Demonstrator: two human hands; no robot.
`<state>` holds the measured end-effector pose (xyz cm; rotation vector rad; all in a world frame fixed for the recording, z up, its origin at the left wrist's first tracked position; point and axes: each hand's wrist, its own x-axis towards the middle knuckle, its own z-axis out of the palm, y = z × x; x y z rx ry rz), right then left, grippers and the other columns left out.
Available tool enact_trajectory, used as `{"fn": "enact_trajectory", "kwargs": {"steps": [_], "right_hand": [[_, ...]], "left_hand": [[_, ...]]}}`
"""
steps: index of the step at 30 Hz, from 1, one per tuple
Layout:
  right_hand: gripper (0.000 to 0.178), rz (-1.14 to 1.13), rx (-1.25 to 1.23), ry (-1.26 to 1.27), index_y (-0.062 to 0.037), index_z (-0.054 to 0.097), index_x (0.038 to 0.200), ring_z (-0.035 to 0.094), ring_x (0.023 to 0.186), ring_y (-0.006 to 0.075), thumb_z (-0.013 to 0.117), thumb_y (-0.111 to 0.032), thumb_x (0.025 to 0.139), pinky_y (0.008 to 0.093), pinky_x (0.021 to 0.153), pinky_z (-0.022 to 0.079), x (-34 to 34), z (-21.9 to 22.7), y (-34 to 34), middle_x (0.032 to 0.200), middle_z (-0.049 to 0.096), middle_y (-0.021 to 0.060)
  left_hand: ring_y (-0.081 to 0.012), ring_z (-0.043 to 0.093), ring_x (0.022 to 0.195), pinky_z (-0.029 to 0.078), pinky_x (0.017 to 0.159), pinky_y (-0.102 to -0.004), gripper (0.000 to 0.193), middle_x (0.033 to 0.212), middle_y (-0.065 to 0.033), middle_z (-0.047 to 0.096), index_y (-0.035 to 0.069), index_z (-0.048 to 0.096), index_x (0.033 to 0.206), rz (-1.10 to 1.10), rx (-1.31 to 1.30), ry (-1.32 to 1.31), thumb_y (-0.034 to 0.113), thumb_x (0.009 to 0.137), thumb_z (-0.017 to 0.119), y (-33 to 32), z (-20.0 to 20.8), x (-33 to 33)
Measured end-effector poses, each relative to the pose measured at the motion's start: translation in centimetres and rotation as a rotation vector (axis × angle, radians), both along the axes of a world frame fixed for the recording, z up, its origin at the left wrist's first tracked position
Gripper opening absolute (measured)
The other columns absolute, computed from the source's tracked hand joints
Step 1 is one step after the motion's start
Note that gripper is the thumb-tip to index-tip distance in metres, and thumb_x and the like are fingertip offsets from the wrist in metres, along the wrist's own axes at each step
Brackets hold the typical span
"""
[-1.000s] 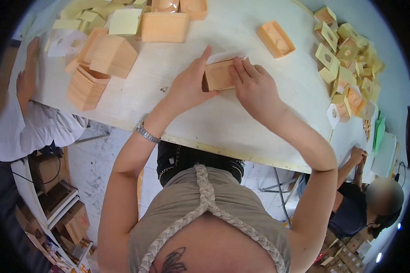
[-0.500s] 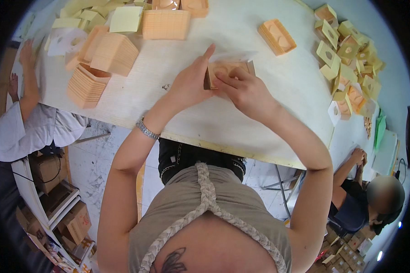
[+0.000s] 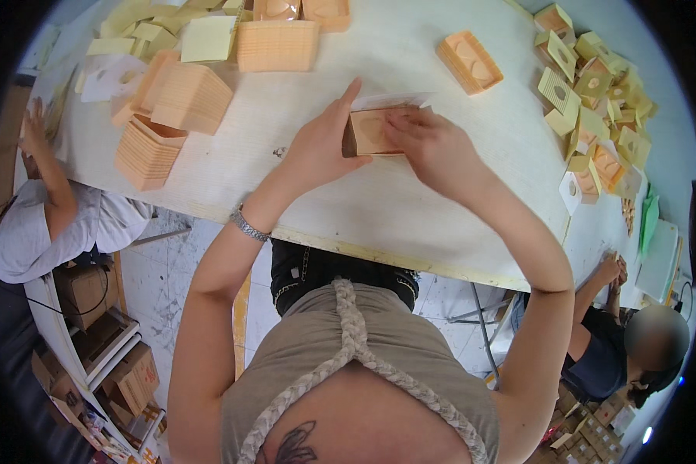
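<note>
Stacked orange trays (image 3: 277, 45), yellow sheets (image 3: 209, 39), table (image 3: 410, 216)

On the counter (image 3: 410, 209), a small open box (image 3: 367, 133) sits between the left grip (image 3: 321, 147) and the right grip (image 3: 433, 143), both touching it. A flat sheet (image 3: 390, 100) lies just behind the box. Well left of the left grip stand stacks of trays (image 3: 182, 97), with another stack (image 3: 278, 45) behind it. A single tray (image 3: 469, 62) lies behind and right of the right grip; farther right, loose box parts (image 3: 595, 116) spread along the counter's edge.
</note>
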<state>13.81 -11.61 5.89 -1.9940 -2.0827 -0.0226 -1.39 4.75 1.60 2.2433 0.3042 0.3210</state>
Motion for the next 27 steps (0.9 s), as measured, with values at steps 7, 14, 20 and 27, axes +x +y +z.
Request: {"fn": "enact_trajectory", "kwargs": {"steps": [7,14,20,27], "right_hand": [[0.035,-0.071,0.123,-0.225,0.0033,0.067,0.107,0.062,0.104,0.0275,0.063,-0.005,0.073,0.0356,0.089,0.053,-2.2,-0.4,-1.2,0.114,0.067,0.0166],[0.020,-0.141,0.078,0.005,-0.0059,0.071,0.091,0.062,0.092,0.0216,0.065,-0.006,0.073,0.0351,0.079,0.052,-1.1,0.6,-2.5,0.092,0.070,0.0036],[0.025,0.010,-0.106,-0.125,-0.0080,0.069,0.095,0.064,0.084,0.0206,0.069,-0.008,0.070,0.0343,0.069,0.052,0.1,1.9,-1.1,0.091,0.068,0.0031],[0.007,0.057,-0.020,-0.251,-0.0043,0.067,0.077,0.063,0.074,0.0220,0.065,-0.008,0.072,0.0350,0.063,0.055,-0.1,1.4,-0.7,0.075,0.065,0.0073]], "left_hand": [[-0.0378,0.059,0.106,0.050,0.089,-0.0422,0.111,0.121,-0.0202,0.058,0.004,0.018,0.153,-0.009,-0.062,0.050,0.018,0.066,0.085,-0.4,0.6,0.1],[-0.0355,0.059,0.105,0.049,0.091,-0.0409,0.105,0.117,-0.0183,0.060,0.004,0.023,0.152,-0.061,0.109,-0.084,0.019,0.068,0.084,-0.2,-0.2,0.4],[-0.0337,0.059,0.105,0.049,0.091,-0.0407,0.097,0.117,-0.0163,0.060,0.003,0.030,0.149,-0.038,0.127,-0.039,0.019,0.069,0.083,-0.2,0.1,0.2],[-0.0339,0.059,0.103,0.049,0.088,-0.0411,0.093,0.112,-0.0152,0.061,0.003,0.035,0.145,-0.031,0.076,-0.033,0.019,0.068,0.084,-0.1,-0.2,0.1]]}}
